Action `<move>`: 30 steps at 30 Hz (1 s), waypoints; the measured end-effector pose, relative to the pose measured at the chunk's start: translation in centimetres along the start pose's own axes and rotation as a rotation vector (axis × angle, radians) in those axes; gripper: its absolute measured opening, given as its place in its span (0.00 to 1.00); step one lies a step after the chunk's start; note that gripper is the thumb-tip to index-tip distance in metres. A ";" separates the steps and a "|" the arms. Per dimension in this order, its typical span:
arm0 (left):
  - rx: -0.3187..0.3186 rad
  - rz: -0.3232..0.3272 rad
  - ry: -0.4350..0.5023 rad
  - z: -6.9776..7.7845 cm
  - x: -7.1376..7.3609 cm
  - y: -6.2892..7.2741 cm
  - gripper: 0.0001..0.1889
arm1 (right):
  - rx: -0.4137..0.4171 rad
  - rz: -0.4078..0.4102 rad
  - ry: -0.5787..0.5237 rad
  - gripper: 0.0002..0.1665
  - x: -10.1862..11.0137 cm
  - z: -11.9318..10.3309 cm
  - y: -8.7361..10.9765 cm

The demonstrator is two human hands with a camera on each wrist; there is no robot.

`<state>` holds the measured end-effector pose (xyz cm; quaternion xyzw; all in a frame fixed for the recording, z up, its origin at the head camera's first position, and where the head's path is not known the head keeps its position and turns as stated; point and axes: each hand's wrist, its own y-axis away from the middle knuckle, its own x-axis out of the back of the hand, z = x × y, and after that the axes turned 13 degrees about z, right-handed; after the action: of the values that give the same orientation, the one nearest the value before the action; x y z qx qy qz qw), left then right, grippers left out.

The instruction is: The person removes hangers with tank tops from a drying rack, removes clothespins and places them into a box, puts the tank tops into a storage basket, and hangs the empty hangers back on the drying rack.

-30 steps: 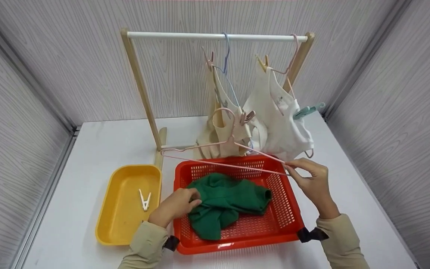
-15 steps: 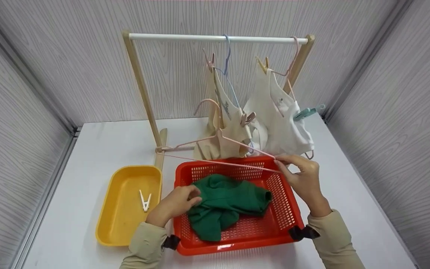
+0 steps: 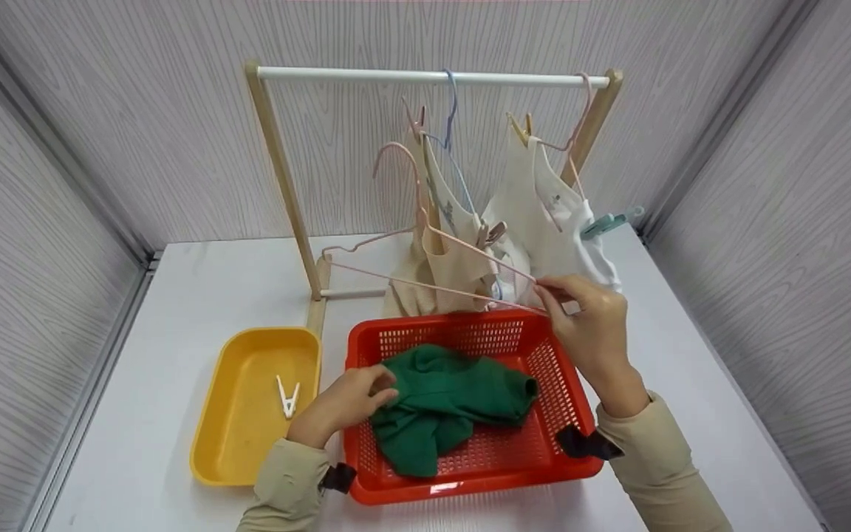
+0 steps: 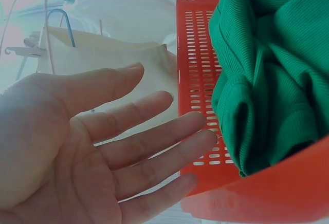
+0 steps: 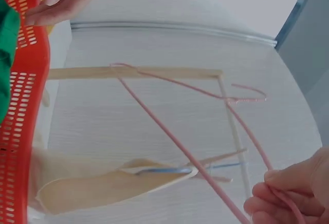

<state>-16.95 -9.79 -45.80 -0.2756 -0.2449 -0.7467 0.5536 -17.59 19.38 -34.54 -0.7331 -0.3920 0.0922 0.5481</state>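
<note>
My right hand (image 3: 589,321) pinches a pink clothes hanger (image 3: 481,253) by one end, between thumb and fingers. The hanger is bare, its hook upward, and overlaps the beige garment (image 3: 449,277) on the rack in the head view. In the right wrist view the thumb presses the hanger's wire (image 5: 247,129). Over the left rim of the red basket (image 3: 470,488) is my left hand (image 3: 348,399), holding nothing. Its fingers (image 4: 149,147) are extended and spread in the left wrist view. Beside them a crumpled green ribbed garment (image 3: 455,391) lies inside the basket.
A rack with a white rail (image 3: 351,74) stands behind the basket. A beige and a white garment (image 3: 562,236) hang there on hangers, held with clothespins. At left, a yellow tray (image 3: 207,414) contains a white clothespin (image 3: 288,399). Panelled walls surround the white table (image 3: 137,355).
My right hand has moved left and away from me, carrying the pink hanger. The hanger's hook has risen higher toward the rail. My left hand has barely moved.
</note>
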 end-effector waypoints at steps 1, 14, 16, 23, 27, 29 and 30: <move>-0.002 -0.001 0.003 0.0 0.0 0.0 0.15 | -0.012 -0.008 0.012 0.05 -0.1 -0.4 -0.3; -0.001 0.003 0.031 -0.2 -0.1 0.2 0.16 | -0.083 -0.025 0.073 0.05 -2.3 -3.8 -2.8; 0.013 0.004 0.029 -0.2 -0.1 0.2 0.16 | -0.098 -0.024 0.067 0.05 -2.7 -4.2 -3.0; 0.025 0.001 0.006 -0.1 -0.2 0.2 0.16 | -0.186 -0.028 0.049 0.05 -4.7 -5.3 -3.9; 0.006 0.001 -0.005 -0.3 -0.2 0.1 0.15 | -0.223 -0.018 0.072 0.06 -6.0 -5.6 -4.4; -0.011 0.000 -0.004 -0.3 -0.2 0.1 0.15 | -0.249 -0.012 0.074 0.06 -6.7 -5.8 -4.7; -0.020 -0.001 -0.001 -0.4 -0.2 0.1 0.15 | -0.259 -0.011 0.074 0.06 -7.0 -5.9 -4.8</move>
<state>-16.85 -9.96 -46.19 -0.2816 -0.2380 -0.7490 0.5505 -21.25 10.74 -30.14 -0.7986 -0.3840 0.0106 0.4633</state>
